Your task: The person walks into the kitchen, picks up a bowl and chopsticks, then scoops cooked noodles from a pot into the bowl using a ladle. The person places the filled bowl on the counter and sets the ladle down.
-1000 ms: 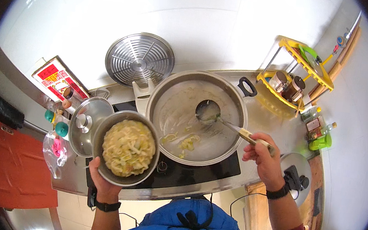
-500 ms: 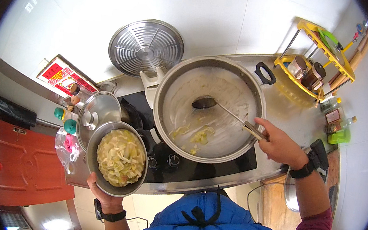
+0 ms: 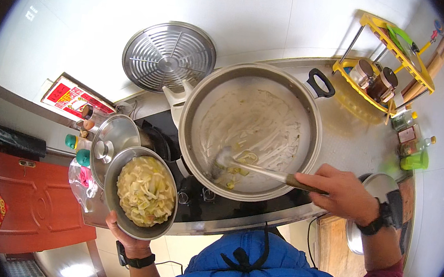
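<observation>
My left hand (image 3: 129, 235) grips the rim of a metal bowl (image 3: 129, 204) filled with pale noodle-like food and green bits, held low at the left of the stove. My right hand (image 3: 338, 191) is closed on the handle of a metal ladle (image 3: 267, 172). The ladle's head is down inside the wide steel pan (image 3: 314, 129), at its lower left, among a few leftover scraps. A thin pale film with streaks coats the pan's bottom.
A glass lid (image 3: 116, 127) leans beside the black cooktop (image 3: 291, 204). A round slotted steel tray (image 3: 169, 52) stands against the wall. A yellow rack (image 3: 385, 28) with jars and several bottles (image 3: 411, 137) are at right, above a round metal lid (image 3: 369, 183). Jars (image 3: 82, 157) stand left.
The ladle's head has moved from the middle of the pan down and left into the scraps. My right hand has moved down. The bowl in my left hand has shifted slightly left and lower.
</observation>
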Available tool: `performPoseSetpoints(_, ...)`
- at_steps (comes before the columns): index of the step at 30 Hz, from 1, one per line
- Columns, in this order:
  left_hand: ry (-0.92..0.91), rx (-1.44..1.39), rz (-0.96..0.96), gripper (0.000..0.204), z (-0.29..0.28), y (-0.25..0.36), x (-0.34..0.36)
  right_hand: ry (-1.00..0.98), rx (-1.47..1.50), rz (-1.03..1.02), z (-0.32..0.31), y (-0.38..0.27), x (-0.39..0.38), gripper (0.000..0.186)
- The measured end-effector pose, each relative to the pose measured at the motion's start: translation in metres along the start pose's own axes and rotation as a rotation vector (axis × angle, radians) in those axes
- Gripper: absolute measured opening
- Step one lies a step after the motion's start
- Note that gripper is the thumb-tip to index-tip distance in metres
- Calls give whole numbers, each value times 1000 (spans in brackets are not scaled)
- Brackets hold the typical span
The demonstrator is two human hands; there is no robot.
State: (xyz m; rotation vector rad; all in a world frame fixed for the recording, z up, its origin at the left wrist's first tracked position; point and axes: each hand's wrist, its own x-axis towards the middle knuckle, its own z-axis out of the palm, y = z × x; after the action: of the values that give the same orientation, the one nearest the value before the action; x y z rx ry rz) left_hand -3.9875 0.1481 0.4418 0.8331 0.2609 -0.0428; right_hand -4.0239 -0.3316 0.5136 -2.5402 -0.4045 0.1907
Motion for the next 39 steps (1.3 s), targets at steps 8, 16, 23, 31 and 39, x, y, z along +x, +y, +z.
performPoseSetpoints(8, 4, 21, 12, 82, 9, 0, 2, 144, 0, 63, -8, 18, -8, 44)
performPoseSetpoints(16, -8, -12, 10, 78, 13, -2, -1, 71, 38, 99, 21, 7, 4, 43)
performPoseSetpoints(23, -26, 27, 45, 76, 4, -2, -2, 100, 14, 149, -16, 6, -28, 43)
performPoseSetpoints(31, -61, -7, 17, 74, 0, -1, -4, 116, -63, 271, 19, -8, -11, 38)
performPoseSetpoints(39, -107, -15, 0, 72, -7, -2, -4, 206, 339, 517, 6, -6, -18, 38)
